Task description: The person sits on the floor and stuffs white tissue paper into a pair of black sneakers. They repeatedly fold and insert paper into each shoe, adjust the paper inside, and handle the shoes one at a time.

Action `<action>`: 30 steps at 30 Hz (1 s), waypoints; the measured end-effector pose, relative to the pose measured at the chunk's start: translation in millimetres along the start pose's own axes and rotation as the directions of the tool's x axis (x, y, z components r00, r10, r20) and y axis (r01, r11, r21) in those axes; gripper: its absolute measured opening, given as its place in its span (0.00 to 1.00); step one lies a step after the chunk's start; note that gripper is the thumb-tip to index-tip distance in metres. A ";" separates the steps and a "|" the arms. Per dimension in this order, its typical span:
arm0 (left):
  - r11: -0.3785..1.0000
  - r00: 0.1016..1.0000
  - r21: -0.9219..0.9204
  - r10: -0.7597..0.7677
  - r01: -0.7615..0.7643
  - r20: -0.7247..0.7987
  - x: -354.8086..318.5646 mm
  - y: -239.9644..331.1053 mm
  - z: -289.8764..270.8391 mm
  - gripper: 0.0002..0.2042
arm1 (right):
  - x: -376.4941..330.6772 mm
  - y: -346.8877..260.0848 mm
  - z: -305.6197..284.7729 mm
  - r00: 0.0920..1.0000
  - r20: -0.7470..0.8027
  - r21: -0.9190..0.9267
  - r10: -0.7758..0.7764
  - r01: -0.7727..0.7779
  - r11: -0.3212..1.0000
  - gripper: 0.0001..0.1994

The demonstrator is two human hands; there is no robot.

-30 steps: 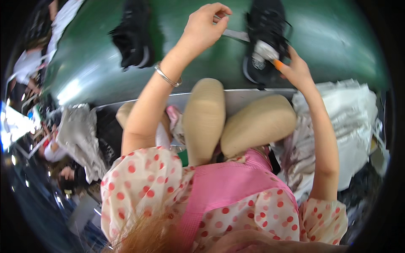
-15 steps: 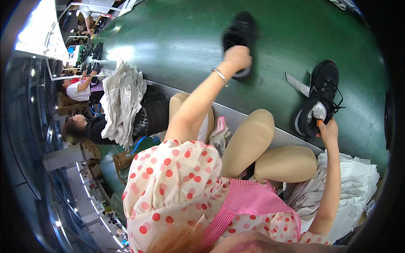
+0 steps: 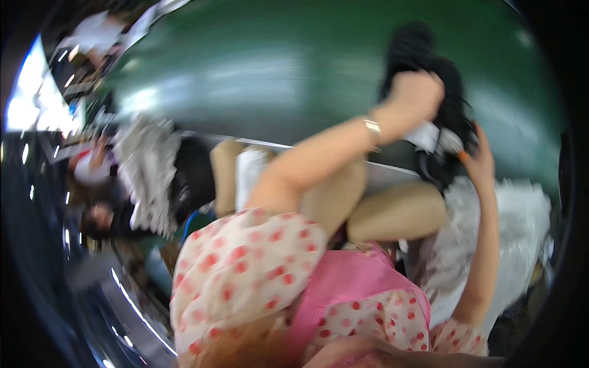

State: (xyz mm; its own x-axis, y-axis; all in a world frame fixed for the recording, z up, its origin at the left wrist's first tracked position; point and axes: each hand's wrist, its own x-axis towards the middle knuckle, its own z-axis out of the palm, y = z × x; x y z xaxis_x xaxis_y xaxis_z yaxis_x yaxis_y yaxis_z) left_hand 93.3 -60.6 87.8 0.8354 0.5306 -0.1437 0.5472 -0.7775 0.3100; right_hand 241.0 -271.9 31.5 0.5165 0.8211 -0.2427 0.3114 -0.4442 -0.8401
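My left hand (image 3: 417,97), with a bracelet at the wrist, is closed on a black shoe (image 3: 410,46) and smeared by motion. That shoe lies over the green work surface, right beside a second black shoe (image 3: 455,89). At the second shoe's heel end, my right hand (image 3: 481,161) grips its opening. A small orange thing (image 3: 462,156) shows at the thumb; what it is I cannot tell. White stuffing (image 3: 451,142) sits in that shoe's opening, and a pale tag (image 3: 424,136) hangs between my hands. Blur hides where the two shoes touch.
The green work surface (image 3: 276,67) has a metal edge (image 3: 270,142) in front of my knees. A heap of white paper (image 3: 521,227) lies by my right arm. Another white pile (image 3: 146,172) is at the left, near a seated person (image 3: 101,218). More people work farther left.
My left hand has carried its shoe rightward, up against the other one. The second shoe has shifted left and slightly nearer, with my right hand still at its heel. The whole view has swung.
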 end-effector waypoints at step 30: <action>0.531 0.963 -0.824 0.053 0.198 0.266 -8.0 -20.7 26.1 0.07 | -45.0 -156.6 -42.3 0.856 0.508 0.249 -0.096 -0.039 0.968 0.13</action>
State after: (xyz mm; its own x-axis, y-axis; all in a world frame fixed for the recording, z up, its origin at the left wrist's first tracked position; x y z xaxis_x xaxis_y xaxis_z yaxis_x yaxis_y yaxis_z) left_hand 76.7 -57.6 58.0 0.8470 0.3801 -0.3718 0.4127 -0.0291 0.9104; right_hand 202.7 -254.5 194.6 0.0070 0.9276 -0.3736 0.0821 -0.3729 -0.9242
